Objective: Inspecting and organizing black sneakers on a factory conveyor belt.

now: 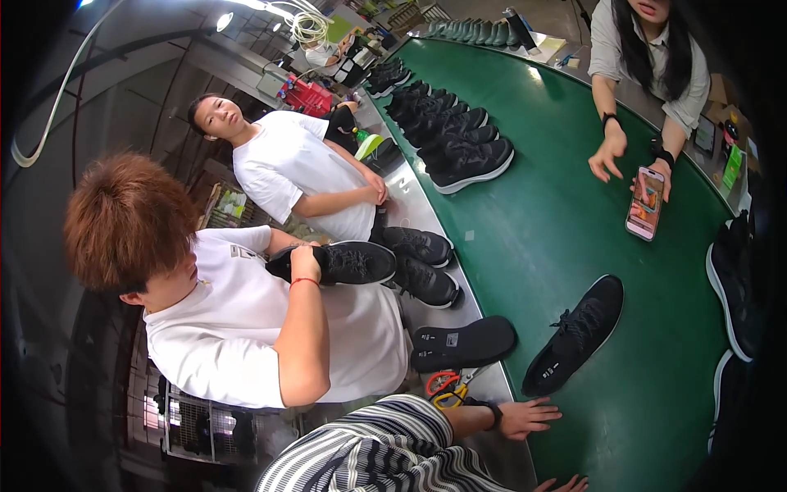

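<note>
Right hand (pixel 566 484) mostly cropped by lower edge, can't tell its grip. Left hand (pixel 529 418) palm-down on green table (pixel 525 238), fingers spread, holding nothing. Black lace-up sneaker (pixel 575 338) lies just beyond it, sole down, heel nearest the fingers. Probably light, soft upper, stiffer sole, not fragile; best held around heel collar.
</note>
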Demonstrator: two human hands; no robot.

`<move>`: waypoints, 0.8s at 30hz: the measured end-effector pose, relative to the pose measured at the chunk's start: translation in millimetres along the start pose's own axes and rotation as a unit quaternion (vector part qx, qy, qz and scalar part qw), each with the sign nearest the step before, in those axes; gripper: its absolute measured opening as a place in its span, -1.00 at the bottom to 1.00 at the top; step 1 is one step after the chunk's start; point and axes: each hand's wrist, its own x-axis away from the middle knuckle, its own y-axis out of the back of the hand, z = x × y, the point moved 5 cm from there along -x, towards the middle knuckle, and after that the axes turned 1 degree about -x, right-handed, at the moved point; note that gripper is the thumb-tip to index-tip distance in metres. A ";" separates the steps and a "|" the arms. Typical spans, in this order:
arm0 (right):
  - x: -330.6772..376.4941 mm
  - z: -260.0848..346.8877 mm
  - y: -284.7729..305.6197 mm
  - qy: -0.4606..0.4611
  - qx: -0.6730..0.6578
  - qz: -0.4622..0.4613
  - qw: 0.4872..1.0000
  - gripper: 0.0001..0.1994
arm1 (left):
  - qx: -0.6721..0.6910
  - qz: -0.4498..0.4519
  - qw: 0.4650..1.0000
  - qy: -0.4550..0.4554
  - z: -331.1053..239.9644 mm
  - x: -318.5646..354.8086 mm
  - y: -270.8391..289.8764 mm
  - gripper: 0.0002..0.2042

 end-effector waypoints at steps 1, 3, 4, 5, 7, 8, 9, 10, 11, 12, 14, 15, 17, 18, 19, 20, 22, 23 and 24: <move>0.2 -0.1 0.7 -0.001 0.001 0.000 1.000 -0.52 | 0.000 0.003 1.000 0.002 -0.4 0.1 0.4 -0.43; 0.7 0.4 1.9 0.005 0.007 0.005 1.000 -0.53 | 0.002 0.003 1.000 0.001 -1.6 0.3 2.0 -0.43; 1.0 0.4 2.5 0.005 0.008 0.005 1.000 -0.53 | 0.008 0.016 1.000 0.006 -1.3 0.3 1.4 -0.43; 1.4 0.2 3.0 0.002 0.009 0.003 1.000 -0.53 | 0.006 0.007 1.000 0.002 -1.7 0.6 2.8 -0.43; 2.6 0.2 3.2 -0.002 0.012 0.001 1.000 -0.53 | 0.019 0.031 0.999 0.007 -0.5 1.3 0.3 -0.43; 3.3 0.2 2.1 -0.008 0.016 0.006 1.000 -0.53 | 0.019 0.032 0.999 0.007 0.0 1.8 -0.2 -0.43; 3.8 0.1 1.0 -0.015 0.019 0.012 1.000 -0.53 | 0.017 0.022 1.000 -0.002 -0.3 2.1 -0.1 -0.43; 4.3 0.8 0.3 -0.015 0.018 0.012 1.000 -0.53 | 0.016 0.012 1.000 -0.010 -0.6 2.8 -0.1 -0.43; 4.5 1.9 1.4 -0.013 0.014 -0.007 1.000 -0.53 | 0.016 0.012 1.000 -0.010 0.3 3.2 -1.3 -0.43; 4.8 2.9 2.8 -0.011 0.011 -0.025 1.000 -0.53 | 0.026 0.010 1.000 -0.011 0.8 3.6 -2.2 -0.43; 4.6 4.0 3.3 -0.012 0.010 -0.032 0.999 -0.52 | 0.037 0.008 0.999 -0.013 1.3 4.1 -3.9 -0.42; 4.3 4.3 3.9 -0.011 0.007 -0.041 0.999 -0.52 | 0.041 0.006 0.999 -0.013 1.8 4.2 -4.6 -0.42; 3.8 3.8 5.1 -0.014 0.009 -0.043 0.999 -0.52 | 0.045 0.004 0.999 -0.012 1.5 4.3 -5.5 -0.42; 3.7 3.7 5.7 -0.018 0.012 -0.045 0.999 -0.51 | 0.055 0.010 0.998 -0.004 2.0 4.7 -6.5 -0.43; 3.5 3.5 5.9 -0.018 0.013 -0.045 0.999 -0.51 | 0.065 0.017 0.998 0.003 2.3 4.9 -7.7 -0.43; 3.5 3.8 6.5 -0.018 0.018 -0.051 0.998 -0.51 | 0.067 0.018 0.998 0.002 2.3 5.4 -8.1 -0.43; 3.8 4.3 6.1 -0.018 0.024 -0.057 0.998 -0.51 | 0.115 0.058 0.991 0.041 5.7 7.3 -13.8 -0.43; 3.9 4.6 6.1 -0.019 0.022 -0.061 0.998 -0.51 | 0.104 0.046 0.993 0.033 5.4 7.9 -13.2 -0.43; 4.3 4.9 5.4 -0.021 0.019 -0.066 0.997 -0.51 | 0.103 0.054 0.993 0.035 6.3 9.1 -15.2 -0.42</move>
